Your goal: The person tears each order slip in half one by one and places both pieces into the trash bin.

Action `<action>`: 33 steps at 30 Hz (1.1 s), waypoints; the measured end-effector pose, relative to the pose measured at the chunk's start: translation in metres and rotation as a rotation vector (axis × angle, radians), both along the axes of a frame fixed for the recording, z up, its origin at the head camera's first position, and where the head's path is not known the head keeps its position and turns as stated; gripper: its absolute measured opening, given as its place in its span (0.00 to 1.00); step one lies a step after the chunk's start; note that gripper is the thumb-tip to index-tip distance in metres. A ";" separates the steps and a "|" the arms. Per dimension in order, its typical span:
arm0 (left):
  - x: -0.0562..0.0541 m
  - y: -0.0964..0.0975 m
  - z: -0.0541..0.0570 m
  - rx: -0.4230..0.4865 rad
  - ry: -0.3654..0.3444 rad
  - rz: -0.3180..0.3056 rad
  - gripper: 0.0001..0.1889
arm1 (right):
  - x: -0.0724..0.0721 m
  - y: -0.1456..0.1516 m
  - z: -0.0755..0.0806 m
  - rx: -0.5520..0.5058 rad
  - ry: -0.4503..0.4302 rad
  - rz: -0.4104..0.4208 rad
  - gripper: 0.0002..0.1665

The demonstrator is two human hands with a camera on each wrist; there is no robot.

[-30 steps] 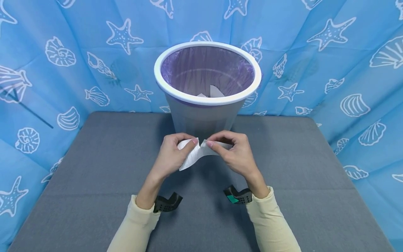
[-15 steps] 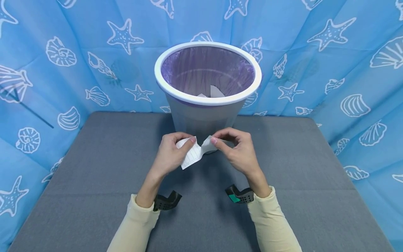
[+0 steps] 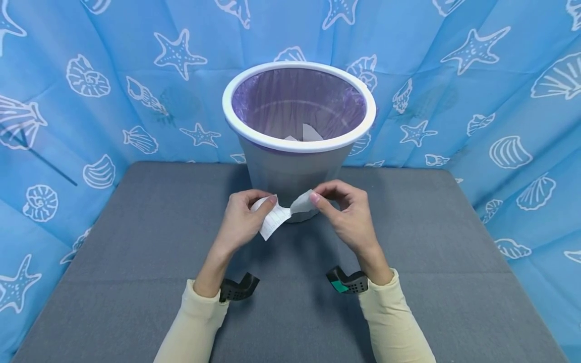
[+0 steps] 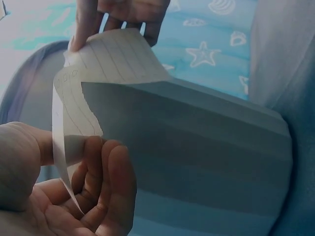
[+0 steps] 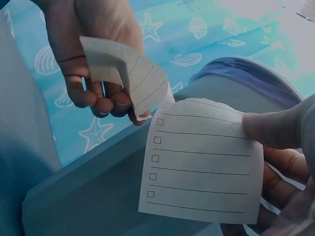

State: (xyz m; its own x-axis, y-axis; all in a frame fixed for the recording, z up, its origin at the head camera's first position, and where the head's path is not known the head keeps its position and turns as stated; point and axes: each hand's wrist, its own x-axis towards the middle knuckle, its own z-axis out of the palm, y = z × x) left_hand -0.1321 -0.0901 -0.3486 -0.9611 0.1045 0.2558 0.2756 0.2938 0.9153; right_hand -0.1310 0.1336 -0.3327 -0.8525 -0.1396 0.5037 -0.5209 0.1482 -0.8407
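A small lined sheet of paper [image 5: 202, 162] with checkbox squares down one side is stretched between both hands, torn most of the way across. In the head view a narrow strip near its lower edge still joins the two halves. My left hand [image 3: 240, 218] pinches the left half between thumb and fingers. The other half is pinched by my right hand [image 3: 347, 214], which sits slightly higher. The torn edge shows ragged beside the left fingertips in the left wrist view. Just behind the paper stands a grey trash bin [image 3: 290, 171] with a white rim.
A purple liner [image 3: 272, 93] lines the bin, and pieces of white paper [image 3: 311, 132] lie inside it. The bin stands at the back of a grey cloth-covered table [image 3: 181, 282]. A blue curtain [image 3: 150, 121] with shells and starfish surrounds the table's back and sides.
The tear has widened as the hands moved apart, the right going right and slightly up, the left slightly left. The right half of the paper has swung upward.
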 end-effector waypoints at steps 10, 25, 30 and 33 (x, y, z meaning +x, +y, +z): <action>-0.005 -0.006 -0.002 0.035 0.021 0.027 0.10 | 0.007 0.005 0.008 -0.033 0.056 -0.003 0.05; 0.007 -0.027 0.020 0.099 0.101 0.072 0.11 | 0.021 0.013 0.025 -0.109 0.131 0.002 0.04; 0.012 -0.037 0.048 0.134 0.146 0.074 0.11 | 0.022 0.022 0.038 -0.098 0.157 -0.022 0.05; 0.012 -0.042 0.073 0.131 0.209 0.078 0.11 | 0.018 0.028 0.055 -0.089 0.194 -0.027 0.06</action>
State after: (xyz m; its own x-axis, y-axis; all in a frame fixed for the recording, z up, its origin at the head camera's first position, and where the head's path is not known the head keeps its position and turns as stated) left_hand -0.1202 -0.1326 -0.2755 -0.8898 -0.0154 0.4561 0.4438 0.2040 0.8726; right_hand -0.1126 0.1615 -0.2775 -0.7412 -0.0659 0.6680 -0.6711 0.0937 -0.7354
